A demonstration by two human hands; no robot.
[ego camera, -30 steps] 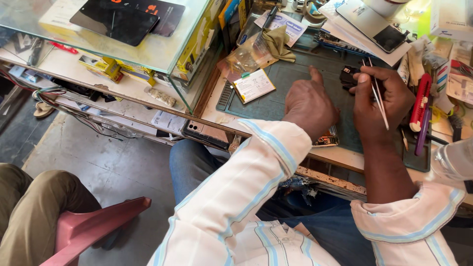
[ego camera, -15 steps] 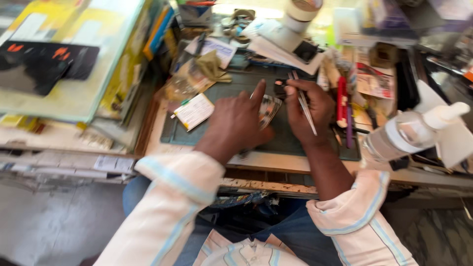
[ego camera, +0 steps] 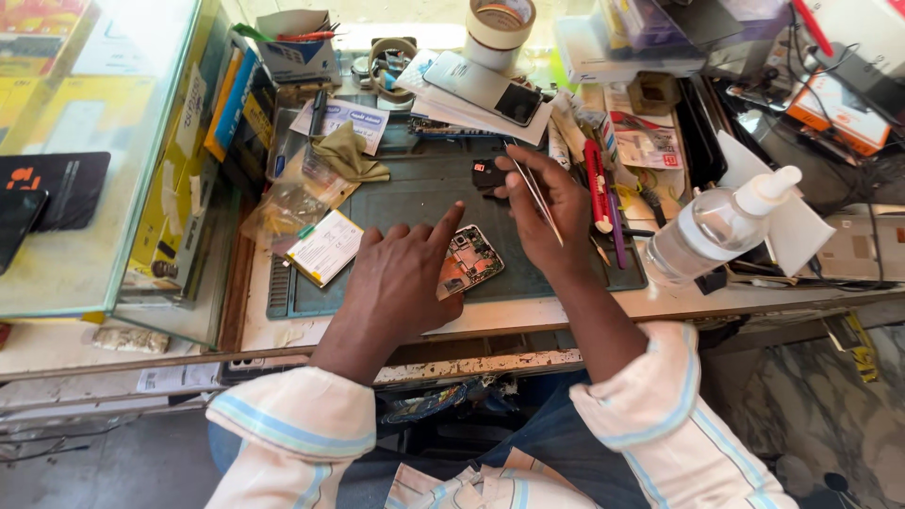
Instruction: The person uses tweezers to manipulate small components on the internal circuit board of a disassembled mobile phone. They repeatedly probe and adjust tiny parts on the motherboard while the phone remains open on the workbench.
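Since half a second ago, the right hand (ego camera: 545, 209) is sitting farther up the dark work mat (ego camera: 415, 193), its fingertips now reaching a small black part (ego camera: 485, 173), while the left hand (ego camera: 403, 278) is still pressing over the opened phone (ego camera: 468, 261).

That opened phone is lying near the front edge of the mat, its exposed circuit side facing up. Its left portion is hiding under the left hand, and the part that is showing is poking out past the fingers on the right. The left hand is lying palm down and flat, fingers loosely spread, the index finger pointing up the mat; it is not closing around anything, only resting on the phone.

The right hand is arching over the upper middle of the mat, wrist bent, gripping thin metal tweezers (ego camera: 537, 196) between its fingers. The tweezers are running diagonally, one end toward the mat's far edge, the other slanting down over the back of the hand toward its near right corner. The small black part is lying just beyond the fingertips; whether they are touching it I cannot tell.

The phone's long axis is running diagonally, from the mat's near left toward its far right.
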